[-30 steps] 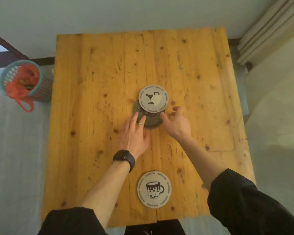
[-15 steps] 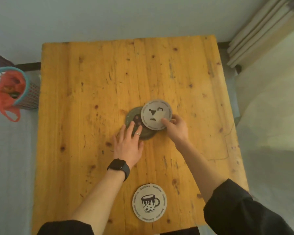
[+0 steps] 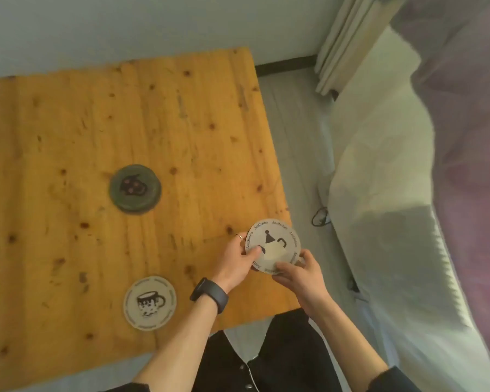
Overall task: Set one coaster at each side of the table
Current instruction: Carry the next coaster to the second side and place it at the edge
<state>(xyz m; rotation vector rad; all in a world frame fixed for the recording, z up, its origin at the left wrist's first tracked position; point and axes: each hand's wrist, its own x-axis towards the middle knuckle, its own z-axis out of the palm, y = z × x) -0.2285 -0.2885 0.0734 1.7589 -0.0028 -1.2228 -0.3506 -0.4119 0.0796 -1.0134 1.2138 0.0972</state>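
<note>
A pale round coaster (image 3: 275,244) with a dark triangle and lettering round its rim is held by both hands at the right edge of the wooden table (image 3: 96,131). My left hand (image 3: 236,261) grips its left rim and my right hand (image 3: 300,274) grips its lower right rim. A dark green coaster (image 3: 135,189) with a black figure lies flat near the table's middle. A pale coaster (image 3: 150,303) printed with a mug lies flat by the near edge.
A bed with a pale cover (image 3: 393,207) runs along the right, close to the table. A dark cable (image 3: 320,217) lies on the floor between them. Folded curtains (image 3: 348,43) hang at the back right.
The pale coaster left the dark one in the middle and moved to the table's right edge. My left hand joined my right on it. The view swung to the right.
</note>
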